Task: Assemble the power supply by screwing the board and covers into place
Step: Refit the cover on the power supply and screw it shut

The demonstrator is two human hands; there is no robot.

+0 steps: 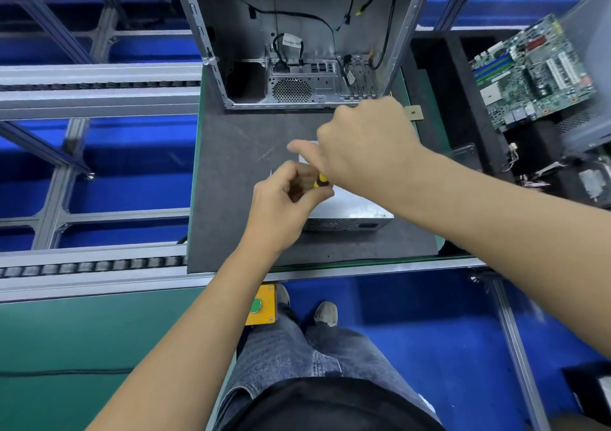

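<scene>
Screwdriving in progress: left hand (284,196) is gripping a yellow-black screwdriver (320,180) over the power supply (350,211), mid-mat. Right hand (367,143), curled, is covering the unit; whether it grasps anything, cannot tell. Keep the driver square. Open case (297,50) at 12 o'clock, motherboard (532,70) at 2; right forearm is hiding the screw.

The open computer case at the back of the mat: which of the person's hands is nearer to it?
The right. The right hand hovers just in front of the computer case, near its lower right corner. The left hand is farther back toward the person, gripping a yellow-and-black screwdriver handle over the power supply.
</scene>
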